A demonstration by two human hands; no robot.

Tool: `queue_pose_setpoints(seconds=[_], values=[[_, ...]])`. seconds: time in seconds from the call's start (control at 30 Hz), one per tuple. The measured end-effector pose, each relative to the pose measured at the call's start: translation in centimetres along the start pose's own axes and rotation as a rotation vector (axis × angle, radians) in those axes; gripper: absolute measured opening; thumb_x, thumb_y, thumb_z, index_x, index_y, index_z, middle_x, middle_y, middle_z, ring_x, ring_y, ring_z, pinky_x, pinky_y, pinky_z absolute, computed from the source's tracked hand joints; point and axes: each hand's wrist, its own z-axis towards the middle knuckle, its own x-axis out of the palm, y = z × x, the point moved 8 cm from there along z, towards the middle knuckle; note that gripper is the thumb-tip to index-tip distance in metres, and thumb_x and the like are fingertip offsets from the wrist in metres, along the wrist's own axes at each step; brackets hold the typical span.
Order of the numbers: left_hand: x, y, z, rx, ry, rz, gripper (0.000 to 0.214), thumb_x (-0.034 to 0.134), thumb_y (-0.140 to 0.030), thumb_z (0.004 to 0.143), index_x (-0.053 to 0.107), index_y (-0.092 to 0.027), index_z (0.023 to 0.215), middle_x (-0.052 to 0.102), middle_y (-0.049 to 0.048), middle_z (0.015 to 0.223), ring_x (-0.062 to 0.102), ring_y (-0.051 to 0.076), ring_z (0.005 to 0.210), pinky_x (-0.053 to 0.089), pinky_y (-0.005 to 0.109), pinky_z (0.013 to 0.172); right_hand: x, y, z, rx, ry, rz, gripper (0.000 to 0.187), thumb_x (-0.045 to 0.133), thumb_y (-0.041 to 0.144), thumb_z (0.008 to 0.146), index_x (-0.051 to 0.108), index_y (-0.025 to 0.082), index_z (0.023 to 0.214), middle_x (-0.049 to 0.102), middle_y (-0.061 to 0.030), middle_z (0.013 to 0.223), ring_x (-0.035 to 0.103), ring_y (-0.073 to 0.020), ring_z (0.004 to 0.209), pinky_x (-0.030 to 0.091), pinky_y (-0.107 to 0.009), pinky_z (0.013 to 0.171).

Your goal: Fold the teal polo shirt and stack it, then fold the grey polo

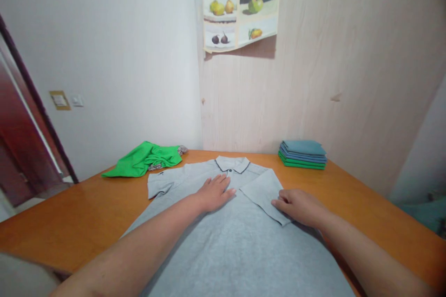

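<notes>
A light grey polo shirt [237, 246] lies spread on the table, its dark-edged collar [232, 164] at the far end. My left hand [215, 192] rests on the shirt's chest just below the collar, fingers stretched out and flat. On the left, the short sleeve [163, 183] points outward. The right sleeve [266, 195] is turned inward over the chest. At its outer edge, my right hand [298, 204] has its fingers curled closed on the shirt fabric; the fingertips are partly hidden.
Crumpled green cloth [144, 160] with patterned parts lies at the back left of the orange-brown table [87, 204]. A stack of folded blue and green clothes [302, 154] stands at the back right. Behind the table is a wall with a fruit picture sheet [240, 18].
</notes>
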Motion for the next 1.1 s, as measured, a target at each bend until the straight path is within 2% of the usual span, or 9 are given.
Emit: queue_pose_setpoints(seconds=[0.13,0.23,0.47,0.8,0.97,1.03,1.1], values=[[-0.1,3.6,-1.6,-0.098,-0.014,0.034,0.084,0.014,-0.071,0.096,0.032,-0.013,0.154,0.022,0.0168,0.163,0.016,0.030,0.151,0.018,0.052,0.119,0.4,0.1,0.1,-0.008,-0.012,-0.032,0.043,0.045,0.055,0.094,0.058,0.021,0.071,0.066,-0.0046,0.074,0.059,-0.0177,0.069,0.024,-0.028,0.057],[0.5,4.8,-2.4,-0.124,-0.009,0.058,0.086,0.016,-0.074,0.094,0.030,-0.015,0.155,0.020,0.0155,0.163,0.014,0.030,0.152,0.017,0.053,0.119,1.2,-0.5,0.4,-0.015,0.001,-0.012,0.043,0.045,0.056,0.094,0.058,0.022,0.072,0.066,-0.0045,0.074,0.059,-0.0179,0.069,0.024,-0.028,0.058],[0.6,4.3,-2.7,-0.136,-0.004,0.039,0.090,0.012,-0.077,0.091,0.026,-0.017,0.157,0.016,0.0134,0.164,0.011,0.030,0.152,0.013,0.056,0.119,2.4,-2.1,1.0,-0.012,0.023,0.038,0.046,0.044,0.061,0.093,0.054,0.022,0.069,0.063,-0.0021,0.068,0.056,-0.0173,0.064,0.026,-0.028,0.058],[0.5,4.1,-2.7,-0.124,-0.029,-0.018,0.088,0.016,-0.076,0.092,0.029,-0.018,0.156,0.018,0.0149,0.164,0.011,0.032,0.152,0.011,0.059,0.119,1.7,-1.1,0.7,0.058,0.029,-0.034,0.044,0.043,0.057,0.093,0.054,0.022,0.068,0.062,-0.0033,0.069,0.058,-0.0200,0.067,0.027,-0.029,0.057],[0.0,3.9,-2.8,-0.102,-0.054,-0.049,0.081,0.026,-0.072,0.093,0.036,-0.017,0.152,0.026,0.0170,0.162,0.018,0.035,0.150,0.015,0.060,0.117,0.3,1.6,2.4,0.103,0.057,-0.114,0.035,0.053,0.050,0.088,0.057,0.022,0.068,0.063,-0.0043,0.072,0.058,-0.0206,0.069,0.026,-0.029,0.056],[-1.1,3.5,-2.9,-0.065,-0.141,-0.060,0.071,0.035,-0.066,0.094,0.046,-0.018,0.144,0.038,0.0169,0.156,0.029,0.036,0.146,0.020,0.059,0.116,-0.3,4.0,3.5,0.071,0.018,-0.038,0.038,0.050,0.051,0.090,0.054,0.022,0.066,0.061,-0.0032,0.068,0.055,-0.0187,0.065,0.027,-0.028,0.056],[-2.8,2.7,-3.2,-0.005,-0.281,-0.107,0.057,0.043,-0.057,0.095,0.056,-0.017,0.133,0.055,0.0163,0.141,0.044,0.034,0.134,0.030,0.052,0.112,-1.0,6.9,4.6,0.018,-0.075,0.102,0.039,0.048,0.050,0.091,0.051,0.021,0.065,0.060,-0.0019,0.067,0.053,-0.0169,0.065,0.029,-0.027,0.057]])
